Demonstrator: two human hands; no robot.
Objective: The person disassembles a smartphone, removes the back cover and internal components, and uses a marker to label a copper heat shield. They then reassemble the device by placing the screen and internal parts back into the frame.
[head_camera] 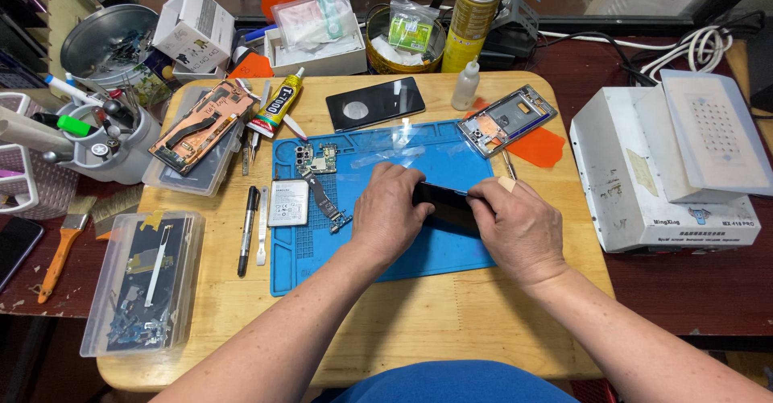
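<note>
A black phone screen panel (445,203) lies on the blue work mat (386,250), and both of my hands grip it. My left hand (389,210) covers its left end; my right hand (515,222) holds its right end. On the mat to the left lie a white phone battery (288,202), a small circuit board (319,160) and a flex cable (326,200). A clear film (403,147) rests on the mat's far part. Most of the panel is hidden under my fingers.
A phone frame (506,119) and a black back cover (375,103) lie on the round wooden table (419,322). A glue tube (275,107), black pen (248,230), clear parts boxes (145,286), a spray can (473,18), and a white heating machine (668,169) stand around.
</note>
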